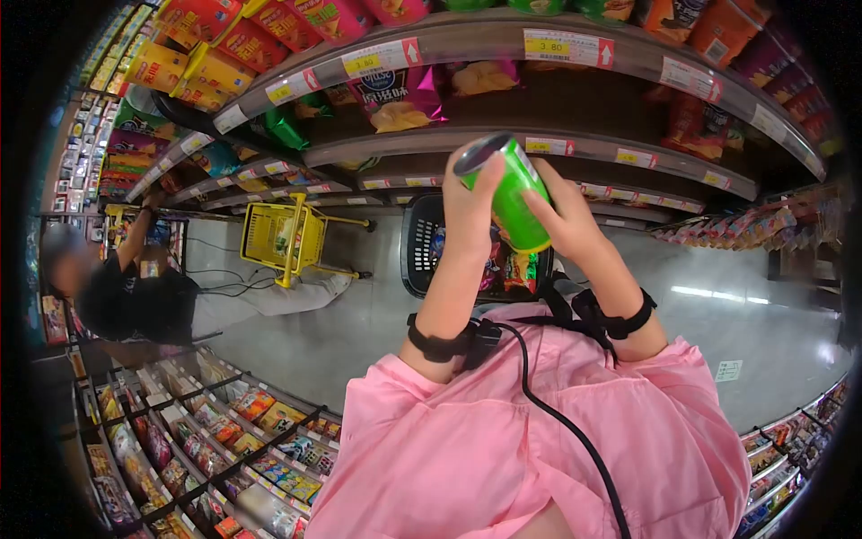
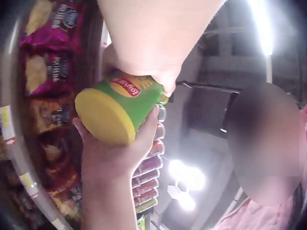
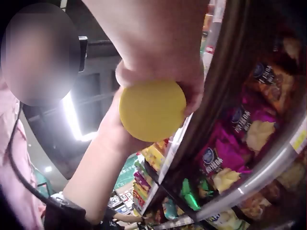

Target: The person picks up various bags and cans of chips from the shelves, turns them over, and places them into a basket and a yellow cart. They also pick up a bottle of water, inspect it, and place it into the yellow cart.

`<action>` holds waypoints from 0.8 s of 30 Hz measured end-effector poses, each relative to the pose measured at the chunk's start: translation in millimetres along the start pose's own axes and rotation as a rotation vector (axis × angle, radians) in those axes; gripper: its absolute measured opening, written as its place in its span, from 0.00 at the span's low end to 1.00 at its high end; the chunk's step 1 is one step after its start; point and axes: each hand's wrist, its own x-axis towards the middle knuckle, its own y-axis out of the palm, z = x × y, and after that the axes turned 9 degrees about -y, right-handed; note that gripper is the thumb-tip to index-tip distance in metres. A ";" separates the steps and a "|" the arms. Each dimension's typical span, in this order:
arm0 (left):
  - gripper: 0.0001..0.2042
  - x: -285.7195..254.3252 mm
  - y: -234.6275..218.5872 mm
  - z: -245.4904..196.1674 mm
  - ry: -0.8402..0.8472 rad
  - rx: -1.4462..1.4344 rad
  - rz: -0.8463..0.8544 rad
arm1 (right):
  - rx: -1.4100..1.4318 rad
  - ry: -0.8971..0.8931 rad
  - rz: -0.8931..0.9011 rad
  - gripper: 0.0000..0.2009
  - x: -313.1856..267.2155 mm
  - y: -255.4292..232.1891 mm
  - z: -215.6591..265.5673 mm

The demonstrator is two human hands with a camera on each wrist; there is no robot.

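Observation:
A green Lay's chip canister [image 1: 519, 202] is held tilted between both hands above the shopping basket. Its silver-rimmed end points up toward the shelf, and its yellow lid [image 2: 105, 116] faces down. My left hand [image 1: 470, 207] grips it from the left, thumb along the side near the rim. From the right, my right hand [image 1: 572, 220] holds it with the thumb across the green wall. In the right wrist view the yellow lid [image 3: 152, 111] covers most of the canister, and the hands wrap it behind.
Below the hands, a black basket [image 1: 418, 235] contains several snack packets. Curved shelves [image 1: 485, 144] ahead hold chip bags and canisters. To the left are a yellow basket cart [image 1: 285, 238] and another person [image 1: 144, 296] reaching toward a shelf. More snack racks [image 1: 206, 440] stand behind.

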 end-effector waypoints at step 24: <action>0.27 -96.5 -242.1 325.0 -1.041 -0.648 -0.627 | 0.484 1.320 0.900 0.33 -125.4 149.1 -244.0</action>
